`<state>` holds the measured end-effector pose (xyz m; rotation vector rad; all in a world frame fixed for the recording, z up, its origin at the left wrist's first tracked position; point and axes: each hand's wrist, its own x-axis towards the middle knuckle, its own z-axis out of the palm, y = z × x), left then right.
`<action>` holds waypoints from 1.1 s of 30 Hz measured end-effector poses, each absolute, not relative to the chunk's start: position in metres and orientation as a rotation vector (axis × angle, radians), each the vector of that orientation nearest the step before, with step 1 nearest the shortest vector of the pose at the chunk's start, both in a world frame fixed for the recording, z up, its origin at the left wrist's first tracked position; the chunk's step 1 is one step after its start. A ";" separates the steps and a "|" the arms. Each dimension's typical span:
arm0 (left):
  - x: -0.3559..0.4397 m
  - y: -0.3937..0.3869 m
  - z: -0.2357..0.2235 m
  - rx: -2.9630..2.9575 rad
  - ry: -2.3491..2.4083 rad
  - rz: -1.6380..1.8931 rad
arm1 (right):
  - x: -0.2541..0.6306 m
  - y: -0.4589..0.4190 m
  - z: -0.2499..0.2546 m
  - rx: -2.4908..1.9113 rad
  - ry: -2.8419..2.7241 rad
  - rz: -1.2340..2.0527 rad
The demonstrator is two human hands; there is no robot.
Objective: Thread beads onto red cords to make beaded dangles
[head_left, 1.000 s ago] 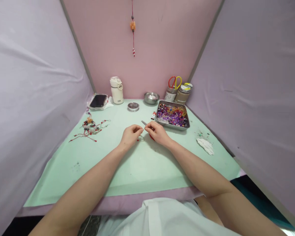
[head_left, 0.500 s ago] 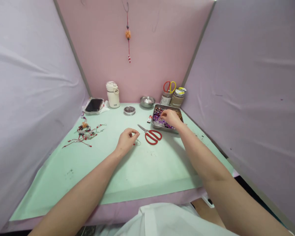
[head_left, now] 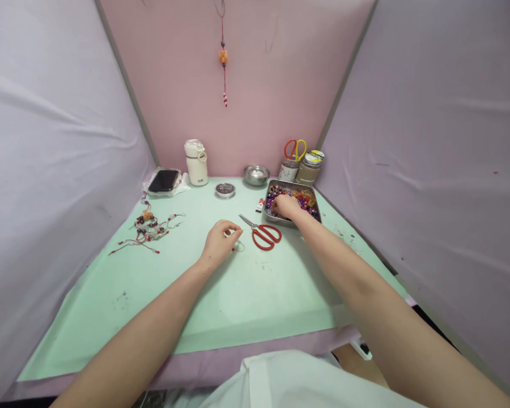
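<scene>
1. Take the green mat [head_left: 212,317] as a dial, twelve at the pink wall: at ten o'clock lies a loose heap of beaded cords [head_left: 147,231], with red ends and an orange piece. These look largely made up, though knots and ends are too small to judge.
2. Toward eleven rests a phone [head_left: 164,181] on a clear case; nearer twelve stands a cream bottle [head_left: 196,170].
3. Near the dial's centre, the left hand [head_left: 216,243] pinches a fine corded piece [head_left: 239,246] between thumb and fingertip; its pale loop and red tip show at five to six o'clock from the fingertips. It looks partway done: some parts are on the cord, and its free length looks unfinished.
4. At twelve sit a round tin [head_left: 225,190] and, slightly clockwise, a metal bowl [head_left: 256,175].
5. At one o'clock, red-handled scissors [head_left: 267,237] lie on the mat, blades toward eleven, with neither hand on them.
6. Beyond them, between one and two, the right hand [head_left: 287,206] reaches into the metal tray [head_left: 276,220] of mixed beads, fingers bent downward; whether they grasp a bead I cannot tell. Plenty of loose beads lie unstrung there.
</scene>
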<state>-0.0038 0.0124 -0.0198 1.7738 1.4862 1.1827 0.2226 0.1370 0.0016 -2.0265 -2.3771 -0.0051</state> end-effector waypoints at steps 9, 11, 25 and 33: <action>-0.004 0.012 -0.020 1.756 1.477 1.208 | 0.222 0.127 0.009 -1.927 -2.285 -0.036; -0.004 0.011 -0.018 1.746 1.476 1.226 | 0.219 0.114 0.015 -1.758 -2.166 0.050; 0.002 0.005 -0.008 1.521 1.355 1.350 | 0.159 0.036 -0.022 -0.884 -1.359 1.560; 0.005 0.003 -0.008 1.367 1.263 1.301 | 0.158 0.038 -0.029 -0.845 -1.302 1.610</action>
